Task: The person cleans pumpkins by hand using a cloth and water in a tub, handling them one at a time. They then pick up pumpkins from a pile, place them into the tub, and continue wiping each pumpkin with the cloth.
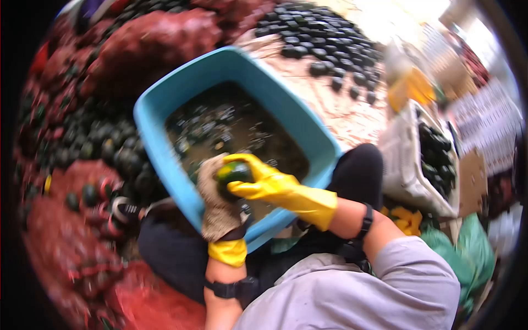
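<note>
My right hand, in a long yellow rubber glove, is closed around a dark green, avocado-like fruit with a yellowish patch. Coarse brown cloth covers my left hand like a mitt, with a yellow glove cuff showing at the wrist. The cloth touches the fruit's left side; the left fingers are hidden beneath it. Both hands are over the near side of a blue tub of murky brown water, where dark shapes and glints show.
Red mesh sacks and loose dark green fruits crowd the left. Rows of dark fruits lie on a pale sheet beyond the tub. A white crate of fruits and green plastic bags are at right. My legs flank the tub.
</note>
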Action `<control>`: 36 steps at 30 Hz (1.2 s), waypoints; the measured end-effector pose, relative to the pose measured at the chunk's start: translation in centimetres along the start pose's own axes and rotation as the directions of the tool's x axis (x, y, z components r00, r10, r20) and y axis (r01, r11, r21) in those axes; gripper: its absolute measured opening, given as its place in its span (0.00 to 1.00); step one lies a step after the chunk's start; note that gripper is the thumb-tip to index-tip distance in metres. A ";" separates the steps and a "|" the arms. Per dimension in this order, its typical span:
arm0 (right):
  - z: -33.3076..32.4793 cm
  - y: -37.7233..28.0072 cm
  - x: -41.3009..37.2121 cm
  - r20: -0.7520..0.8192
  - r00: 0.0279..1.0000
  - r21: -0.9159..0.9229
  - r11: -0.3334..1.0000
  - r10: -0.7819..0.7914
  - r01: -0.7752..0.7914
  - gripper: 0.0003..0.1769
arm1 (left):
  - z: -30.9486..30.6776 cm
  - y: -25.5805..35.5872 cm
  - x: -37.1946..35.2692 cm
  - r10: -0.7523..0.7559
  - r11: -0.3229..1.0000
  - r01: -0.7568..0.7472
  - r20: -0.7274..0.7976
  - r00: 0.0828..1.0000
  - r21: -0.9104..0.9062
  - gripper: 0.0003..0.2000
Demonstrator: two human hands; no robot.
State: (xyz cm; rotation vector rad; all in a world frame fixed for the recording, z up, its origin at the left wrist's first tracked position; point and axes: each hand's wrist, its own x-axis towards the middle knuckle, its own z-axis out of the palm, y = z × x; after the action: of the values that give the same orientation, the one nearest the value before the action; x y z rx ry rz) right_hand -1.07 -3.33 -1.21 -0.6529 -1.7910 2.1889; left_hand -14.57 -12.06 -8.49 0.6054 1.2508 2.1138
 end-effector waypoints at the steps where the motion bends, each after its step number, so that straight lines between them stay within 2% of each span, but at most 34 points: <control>1: 0.3 2.2 0.7 -0.124 0.992 -0.014 1.000 -0.020 0.018 0.42 | 0.5 -1.4 -0.4 -0.250 0.891 0.208 -0.053 0.967 -0.404 0.13; 2: 0.5 5.0 1.7 -0.260 0.909 -0.437 0.879 -0.326 0.190 0.44 | 2.8 -2.0 -0.9 -0.336 0.840 0.291 -0.017 0.942 -0.457 0.13; 3: -0.6 5.7 1.8 -0.189 0.873 -0.604 0.754 -0.450 0.258 0.45 | 4.8 -1.3 -1.7 -0.422 0.785 0.371 0.011 0.907 -0.496 0.12; 4: -0.6 6.0 1.6 -0.191 0.841 -0.739 0.638 -0.507 0.216 0.43 | 6.0 0.4 -2.5 -0.502 0.731 0.440 0.025 0.864 -0.522 0.12; 5: -1.0 1.9 0.7 -0.112 0.974 -0.591 0.801 -0.195 0.092 0.41 | 7.0 2.3 -2.7 -0.564 0.683 0.482 0.023 0.825 -0.548 0.12; 7: -2.2 -1.9 -2.4 -0.133 0.989 -0.509 0.861 -0.066 -0.011 0.40 | 8.0 5.1 -2.3 -0.662 0.608 0.510 -0.033 0.749 -0.608 0.13; 8: -3.0 -6.4 -5.5 -0.189 0.980 -0.306 0.945 0.064 -0.121 0.39 | 8.0 5.5 -2.2 -0.672 0.601 0.517 -0.036 0.739 -0.609 0.13; 10: -7.6 -5.6 -7.1 -0.370 0.901 -0.116 0.974 -0.225 0.196 0.29 | 7.2 6.4 -2.5 -0.705 0.577 0.516 -0.067 0.706 -0.633 0.14; 11: -10.7 -6.5 -8.9 -0.521 0.814 0.038 0.945 -0.258 0.324 0.23 | 7.4 7.1 -2.8 -0.702 0.548 0.407 -0.137 0.699 -0.731 0.15; 12: -17.1 -4.1 -8.7 -0.626 0.638 -0.016 0.825 -0.449 0.564 0.22 | 6.2 6.1 -2.7 -0.593 0.670 0.357 -0.181 0.784 -0.651 0.15; 13: -21.5 -5.2 -10.6 -0.771 0.506 0.049 0.756 -0.387 0.653 0.22 | 4.4 4.2 -2.7 -0.474 0.779 0.290 -0.219 0.853 -0.556 0.15; 14: -25.6 -6.1 -13.0 -0.877 0.362 0.039 0.703 -0.317 0.710 0.22 | 3.0 2.8 -2.4 -0.380 0.834 0.239 -0.203 0.903 -0.498 0.16; 15: -29.8 -6.8 -15.3 -0.950 0.214 0.004 0.676 -0.227 0.736 0.22 | 1.5 1.2 -1.8 -0.300 0.911 0.206 -0.230 0.926 -0.357 0.15; 16: -33.4 -7.3 -17.8 -0.989 0.069 -0.038 0.683 -0.129 0.729 0.22 | 2.4 3.0 -1.4 -0.451 0.859 0.287 -0.360 0.817 -0.425 0.12; 17: -35.8 -7.3 -19.6 -0.996 -0.035 -0.081 0.738 -0.078 0.670 0.23 | 1.8 3.4 -0.6 -0.528 0.821 0.371 -0.331 0.782 -0.434 0.11; 18: -35.4 -7.7 -19.5 -0.994 -0.048 -0.110 0.798 -0.100 0.592 0.23 | 0.8 2.2 0.2 -0.532 0.811 0.361 -0.327 0.781 -0.460 0.11; 19: -34.4 -8.2 -18.8 -0.987 -0.011 -0.147 0.858 -0.163 0.492 0.23 | -0.1 1.0 0.9 -0.533 0.802 0.349 -0.318 0.784 -0.485 0.11; 20: -31.6 -8.7 -17.3 -0.958 0.119 -0.202 0.909 -0.260 0.366 0.24 | 0.0 1.0 1.1 -0.520 0.811 0.322 -0.349 0.780 -0.489 0.10; 22: -25.1 -8.1 -13.0 -0.777 0.503 -0.373 0.921 -0.378 0.115 0.25 | 0.9 1.3 0.4 -0.505 0.802 0.275 -0.354 0.787 -0.531 0.11; 23: -23.1 -6.5 -10.5 -0.546 0.726 -0.452 0.877 -0.418 0.165 0.23 | 0.1 0.4 0.5 -0.518 0.768 0.287 -0.293 0.804 -0.572 0.10; 24: -20.5 -5.2 -8.0 -0.260 0.873 -0.507 0.828 -0.412 0.240 0.23 | 0.5 0.7 0.4 -0.520 0.761 0.270 -0.304 0.798 -0.590 0.10; 25: -16.0 -5.7 -5.8 -0.169 0.985 -0.410 0.911 -0.034 -0.039 0.21 | 1.0 0.9 0.1 -0.521 0.752 0.253 -0.314 0.793 -0.609 0.09; 26: -12.8 -4.5 -4.4 -0.073 0.984 -0.551 0.815 0.163 -0.176 0.25 | 0.5 0.1 -0.1 -0.497 0.752 0.243 -0.285 0.819 -0.613 0.09; 27: -10.1 -4.0 -2.8 -0.040 0.930 -0.824 0.514 0.365 -0.238 0.30 | 0.6 0.0 -0.8 -0.305 0.927 0.211 -0.298 0.904 -0.310 0.07; 28: -9.4 0.1 -0.3 0.000 0.848 -0.941 0.287 0.530 -0.179 0.38 | 0.6 -0.1 -1.5 -0.099 0.994 0.110 -0.298 0.949 0.021 0.08; 29: -7.2 0.1 1.4 -0.054 0.605 -0.952 0.143 0.795 -0.272 0.44 | 0.4 -0.3 -2.0 0.086 0.917 0.007 -0.214 0.973 0.399 0.10; 30: -9.0 6.5 1.0 0.037 0.773 -0.993 0.108 0.634 -0.042 0.44 | 0.3 -0.5 -1.7 0.021 0.953 0.054 -0.242 0.970 0.298 0.09; 32: -8.0 14.8 5.4 -0.019 0.552 -0.999 0.007 0.834 -0.045 0.45 | -0.1 -0.7 -1.2 -0.110 0.987 0.139 -0.295 0.949 0.079 0.08; 34: -6.5 13.3 7.4 0.070 0.554 -0.997 0.072 0.829 0.018 0.42 | -0.5 -1.6 -0.2 -0.294 0.928 0.191 -0.315 0.902 -0.319 0.09; 35: -5.8 11.9 7.5 0.112 0.549 -0.993 0.107 0.828 0.041 0.41 | -0.7 -2.2 0.2 -0.401 0.821 0.205 -0.282 0.872 -0.533 0.11; 36: -5.5 10.4 7.4 0.153 0.544 -0.988 0.141 0.825 0.064 0.40 | -1.1 -2.6 0.4 -0.466 0.726 0.205 -0.250 0.849 -0.657 0.13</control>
State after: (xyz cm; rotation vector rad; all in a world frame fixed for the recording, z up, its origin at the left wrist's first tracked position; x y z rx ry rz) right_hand -3.87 2.46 -13.47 -0.5389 -3.9818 1.2081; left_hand -14.88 -11.55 -11.27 -0.3523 0.6971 2.1878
